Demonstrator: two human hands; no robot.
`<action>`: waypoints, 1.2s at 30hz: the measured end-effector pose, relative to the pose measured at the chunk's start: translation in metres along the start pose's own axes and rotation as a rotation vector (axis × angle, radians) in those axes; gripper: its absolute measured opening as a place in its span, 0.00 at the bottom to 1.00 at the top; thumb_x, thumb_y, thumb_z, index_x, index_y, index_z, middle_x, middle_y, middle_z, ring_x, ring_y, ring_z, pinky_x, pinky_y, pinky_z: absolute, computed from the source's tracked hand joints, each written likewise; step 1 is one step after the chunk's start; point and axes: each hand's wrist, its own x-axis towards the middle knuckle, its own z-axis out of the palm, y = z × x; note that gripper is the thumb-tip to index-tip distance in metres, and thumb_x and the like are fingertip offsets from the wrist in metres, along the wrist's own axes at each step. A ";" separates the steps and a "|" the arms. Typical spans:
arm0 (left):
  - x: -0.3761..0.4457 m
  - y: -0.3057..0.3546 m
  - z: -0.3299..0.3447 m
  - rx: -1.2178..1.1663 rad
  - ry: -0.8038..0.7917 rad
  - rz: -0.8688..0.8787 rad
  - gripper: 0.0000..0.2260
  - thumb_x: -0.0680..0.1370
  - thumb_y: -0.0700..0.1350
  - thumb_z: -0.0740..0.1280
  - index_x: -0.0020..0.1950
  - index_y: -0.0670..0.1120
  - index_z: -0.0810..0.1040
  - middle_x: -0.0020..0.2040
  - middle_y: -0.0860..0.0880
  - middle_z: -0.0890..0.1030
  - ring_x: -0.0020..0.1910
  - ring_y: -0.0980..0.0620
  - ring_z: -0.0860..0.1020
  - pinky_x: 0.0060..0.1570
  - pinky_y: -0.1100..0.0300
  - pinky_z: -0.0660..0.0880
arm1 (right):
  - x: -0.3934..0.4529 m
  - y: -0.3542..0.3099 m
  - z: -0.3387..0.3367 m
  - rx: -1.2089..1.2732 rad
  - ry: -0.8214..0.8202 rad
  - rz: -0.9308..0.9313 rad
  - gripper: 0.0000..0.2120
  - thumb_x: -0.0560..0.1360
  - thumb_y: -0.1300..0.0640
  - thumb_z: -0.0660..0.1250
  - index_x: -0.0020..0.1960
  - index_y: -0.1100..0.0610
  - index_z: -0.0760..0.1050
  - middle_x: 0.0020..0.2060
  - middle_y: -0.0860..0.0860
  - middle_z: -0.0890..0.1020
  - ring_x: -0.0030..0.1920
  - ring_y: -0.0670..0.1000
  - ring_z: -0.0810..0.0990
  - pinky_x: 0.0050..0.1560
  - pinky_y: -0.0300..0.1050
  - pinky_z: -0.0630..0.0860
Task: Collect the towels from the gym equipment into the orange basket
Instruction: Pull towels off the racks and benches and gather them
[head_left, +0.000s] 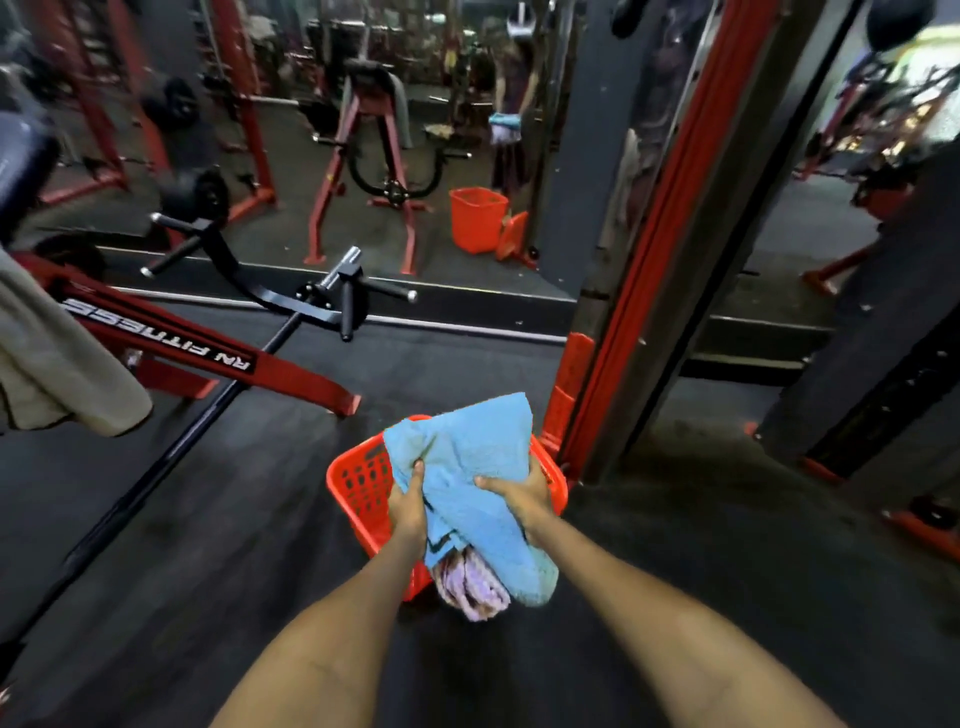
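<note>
The orange basket (358, 486) stands on the dark floor just ahead of me. Above it I hold a light blue towel (475, 467) in both hands: my left hand (410, 501) grips its left side, my right hand (522, 496) its right side. A pink striped towel (472, 590) hangs below the blue one, bunched with it; which hand holds it I cannot tell. A beige towel (57, 364) drapes over the red machine at the far left.
A red and black T-bar row machine (218, 353) with a long black bar lies to my left. A mirror wall (363, 156) ahead reflects the basket. A red and grey upright frame (665, 260) rises right of the basket.
</note>
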 end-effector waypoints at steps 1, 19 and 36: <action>0.013 0.002 0.007 0.003 0.015 0.003 0.20 0.78 0.52 0.65 0.67 0.44 0.74 0.61 0.45 0.79 0.61 0.44 0.76 0.66 0.49 0.71 | 0.015 -0.007 0.001 -0.014 -0.026 -0.004 0.45 0.47 0.50 0.81 0.64 0.49 0.71 0.56 0.46 0.81 0.56 0.50 0.80 0.60 0.51 0.77; 0.185 -0.001 0.022 -0.118 0.382 -0.072 0.42 0.56 0.60 0.79 0.63 0.44 0.70 0.58 0.46 0.79 0.56 0.49 0.79 0.59 0.49 0.76 | 0.242 -0.024 0.103 -0.219 -0.593 0.155 0.25 0.62 0.62 0.79 0.52 0.47 0.72 0.47 0.45 0.80 0.48 0.48 0.80 0.51 0.45 0.77; 0.330 -0.082 0.043 -0.081 0.550 -0.231 0.18 0.69 0.39 0.75 0.51 0.45 0.70 0.47 0.47 0.77 0.47 0.50 0.77 0.46 0.59 0.78 | 0.389 0.093 0.150 -0.343 -0.523 0.335 0.34 0.53 0.53 0.81 0.58 0.57 0.76 0.50 0.53 0.84 0.48 0.54 0.84 0.51 0.54 0.82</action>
